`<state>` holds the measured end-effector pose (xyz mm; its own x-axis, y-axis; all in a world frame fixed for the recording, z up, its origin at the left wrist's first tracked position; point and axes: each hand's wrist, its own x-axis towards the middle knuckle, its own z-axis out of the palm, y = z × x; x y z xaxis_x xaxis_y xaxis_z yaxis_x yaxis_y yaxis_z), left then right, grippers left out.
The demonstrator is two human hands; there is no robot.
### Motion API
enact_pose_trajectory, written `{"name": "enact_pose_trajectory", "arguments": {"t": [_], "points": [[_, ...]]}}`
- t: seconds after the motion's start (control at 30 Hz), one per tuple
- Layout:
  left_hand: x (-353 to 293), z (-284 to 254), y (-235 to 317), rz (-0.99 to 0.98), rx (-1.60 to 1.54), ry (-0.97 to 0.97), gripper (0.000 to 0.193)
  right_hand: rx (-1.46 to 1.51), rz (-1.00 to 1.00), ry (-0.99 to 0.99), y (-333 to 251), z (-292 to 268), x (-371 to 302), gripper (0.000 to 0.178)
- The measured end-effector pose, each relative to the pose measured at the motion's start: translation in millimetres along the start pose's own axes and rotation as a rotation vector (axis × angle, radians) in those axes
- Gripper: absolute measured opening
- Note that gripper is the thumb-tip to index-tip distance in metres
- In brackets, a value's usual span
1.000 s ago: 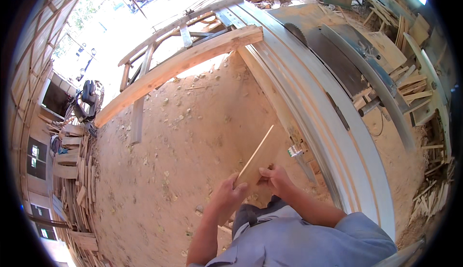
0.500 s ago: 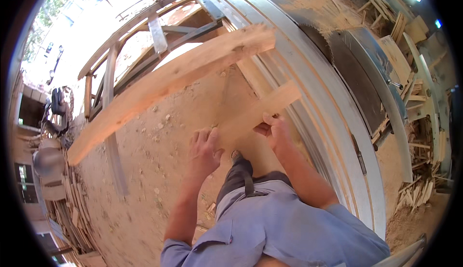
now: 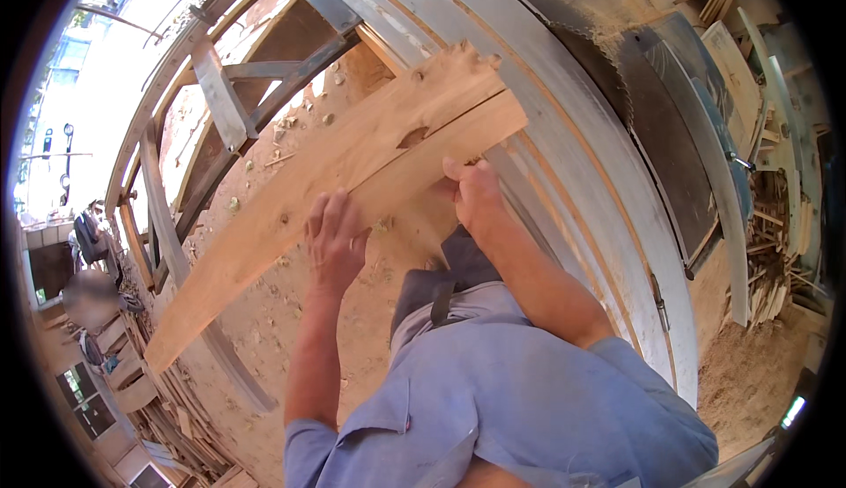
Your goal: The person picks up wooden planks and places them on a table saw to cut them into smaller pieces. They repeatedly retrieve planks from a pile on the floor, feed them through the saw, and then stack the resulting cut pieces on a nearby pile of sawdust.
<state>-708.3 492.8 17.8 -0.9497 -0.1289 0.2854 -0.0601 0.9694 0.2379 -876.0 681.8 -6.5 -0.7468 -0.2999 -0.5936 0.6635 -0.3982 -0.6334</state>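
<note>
A short wooden board [image 3: 414,180] lies with its far edge along a long, rough-ended plank [image 3: 256,210], a thin dark gap between them. Thumb and bent fingers of my right hand [image 3: 478,193] pinch the near edge of the short board toward its right end. My left hand [image 3: 333,246], slightly blurred, has its fingers curled over the short board's left end, against the long plank. A dark knot hole marks the long plank beside the seam. What bears the long plank's weight cannot be made out.
To the right runs a long metal saw table [image 3: 564,144] with a large toothed saw blade [image 3: 624,92] beyond it. A slatted frame [image 3: 220,92] stands at the far left. Wood scraps [image 3: 775,250] pile up at right, more [image 3: 176,409] at left; chips litter the dirt floor.
The short board has moved up and left, from apart to against the long plank, both hands travelling with it. The long plank now appears nearer, its broad face showing more. My view has shifted.
</note>
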Motion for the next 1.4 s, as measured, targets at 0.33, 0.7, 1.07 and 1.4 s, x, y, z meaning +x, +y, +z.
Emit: {"name": "enact_pose_trajectory", "arguments": {"t": [0.33, 0.7, 1.07, 1.4], "points": [[10.9, 8.5, -22.3, 0.16, -0.087, -0.066, 0.032, -0.055, 0.019, 0.078, -4.5, 1.7, 1.3, 0.03], [42.1, -13.2, -19.1, 0.163, -0.487, -0.184, 0.049, -0.126, -0.166, 0.094, -14.4, 1.3, -17.2, 0.034], [91.9, -1.5, -10.4, -0.697, -1.58, -0.348, 0.033, -0.957, -0.676, 0.098, -40.7, 66.7, -62.1, 0.031], [49.6, 13.9, 32.8, -1.118, -2.11, 0.032, 0.032, -0.074, -0.087, 0.029, 42.6, -3.3, -102.9, 0.05]]}}
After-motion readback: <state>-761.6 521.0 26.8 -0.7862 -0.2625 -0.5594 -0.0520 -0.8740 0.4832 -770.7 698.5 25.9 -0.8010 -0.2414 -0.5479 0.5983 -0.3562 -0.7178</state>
